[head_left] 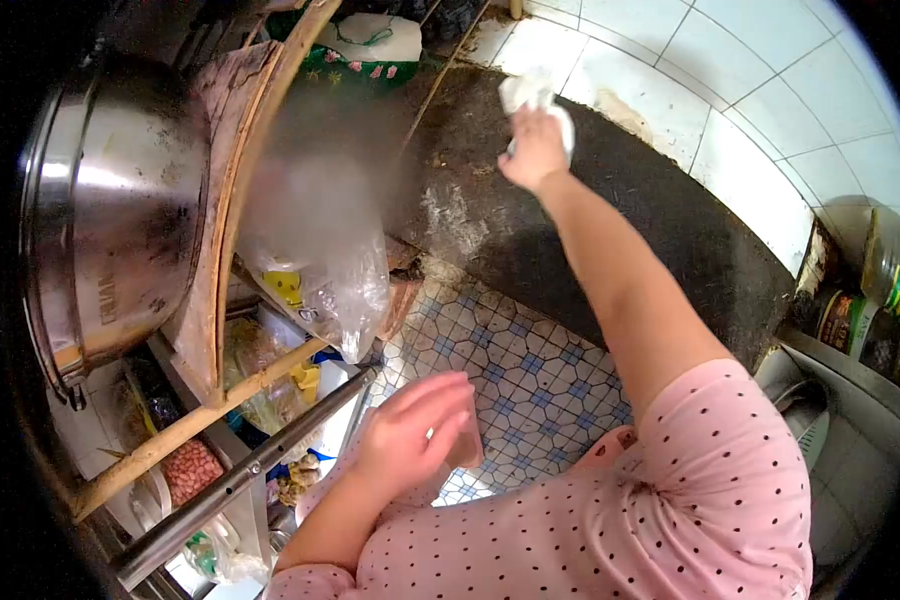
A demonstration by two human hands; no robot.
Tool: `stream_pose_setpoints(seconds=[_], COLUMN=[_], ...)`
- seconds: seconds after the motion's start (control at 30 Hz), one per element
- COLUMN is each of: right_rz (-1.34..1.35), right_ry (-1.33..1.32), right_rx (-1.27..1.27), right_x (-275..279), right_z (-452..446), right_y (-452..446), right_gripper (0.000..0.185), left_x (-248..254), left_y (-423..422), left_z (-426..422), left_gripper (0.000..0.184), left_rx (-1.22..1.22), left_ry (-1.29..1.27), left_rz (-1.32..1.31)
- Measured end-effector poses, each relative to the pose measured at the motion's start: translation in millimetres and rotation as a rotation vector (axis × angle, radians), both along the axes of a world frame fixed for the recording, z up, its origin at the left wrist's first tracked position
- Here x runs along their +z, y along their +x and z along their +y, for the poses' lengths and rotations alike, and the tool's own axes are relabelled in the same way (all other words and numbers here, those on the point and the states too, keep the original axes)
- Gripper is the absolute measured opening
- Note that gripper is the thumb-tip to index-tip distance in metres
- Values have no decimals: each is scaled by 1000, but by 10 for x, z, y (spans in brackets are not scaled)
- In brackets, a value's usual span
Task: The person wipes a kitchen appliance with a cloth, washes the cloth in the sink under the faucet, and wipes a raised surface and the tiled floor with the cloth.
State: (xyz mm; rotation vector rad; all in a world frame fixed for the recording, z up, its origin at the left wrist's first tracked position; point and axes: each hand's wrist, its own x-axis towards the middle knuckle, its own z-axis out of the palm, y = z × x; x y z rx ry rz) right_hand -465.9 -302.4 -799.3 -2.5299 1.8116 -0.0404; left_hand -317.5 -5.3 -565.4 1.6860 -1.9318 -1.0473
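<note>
My right hand [537, 150] is stretched far forward and presses a white cloth [527, 92] onto the dark, stained slab [610, 190], close to the white tiled wall. Parts of the cloth show past the fingertips and beside the palm. Low in front of my body, my left hand [415, 430] hangs over the patterned floor with a ring on one finger. Its fingers are extended and nothing shows in it. Whitish smears [455, 220] mark the slab to the left of my right arm.
A large metal pot [120, 210] stands at the left beside a wooden frame [235, 180]. Clear plastic bags [355, 300] hang near it, above a metal bar [240, 480]. Jars [840, 320] stand at the right. Blue-and-white tiles [520, 350] cover the floor.
</note>
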Motion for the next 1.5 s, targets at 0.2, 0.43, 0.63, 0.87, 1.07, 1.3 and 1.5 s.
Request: stream_pose_setpoints(seconds=[0.2, 0.43, 0.63, 0.87, 1.07, 1.3, 1.5], right_rz=[-671, -755, -245, -219, -643, -575, -454], right_ry=[268, 251, 450, 266, 439, 258, 203], right_rx=[575, 293, 132, 55, 207, 294, 230], right_x=[-473, 148, 98, -113, -140, 31, 373], right_z=[1425, 840, 646, 720, 2278, 3751, 3875], right_y=[663, 234, -135, 40, 702, 670, 466], right_gripper=[34, 41, 72, 69, 57, 54, 73], left_x=[122, 604, 639, -620, -984, -1280, -1278], left_y=[-55, 86, 114, 524, 924, 1074, 753], left_z=[37, 442, 923, 1444, 1782, 1695, 1782], left_gripper=[24, 23, 23, 23, 23, 22, 23], left_rx=[47, 312, 279, 388, 92, -11, -151], left_ry=[59, 12, 65, 85, 36, 59, 178], left_rz=[9, 12, -193, 46, 32, 132, 255])
